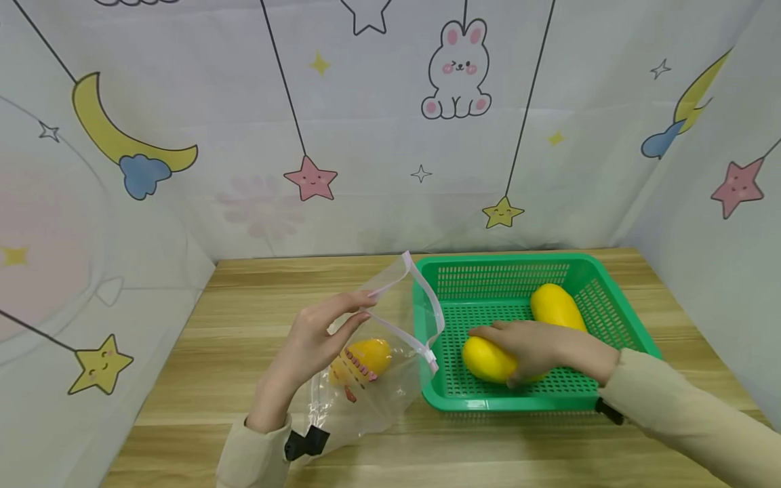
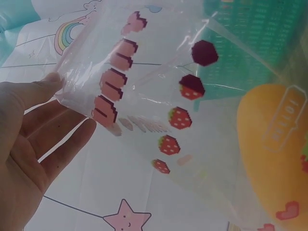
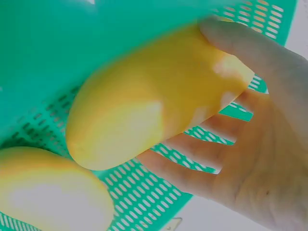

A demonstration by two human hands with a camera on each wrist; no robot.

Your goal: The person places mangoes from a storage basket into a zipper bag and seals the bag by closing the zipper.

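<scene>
My left hand (image 1: 317,335) pinches the open mouth of a clear zip bag (image 1: 384,413) between thumb and fingers. Inside the bag lies one yellow mango (image 1: 373,356), seen through the printed plastic; strawberries and pink lettering show on it in the left wrist view. To the right, my right hand (image 1: 533,346) reaches into a green basket (image 1: 512,404) and grips a mango (image 3: 144,101), thumb on one side and fingers on the other. Behind that hand another mango (image 1: 555,306) rests in the basket, partly hidden by the hand in the head view.
Basket and bag stand side by side on a wood-grain table (image 1: 244,366), the bag's zip edge overlapping the basket's left rim in the head view. A white cloth (image 1: 378,224) with cartoon stars, moons and a bunny hangs behind and around the table.
</scene>
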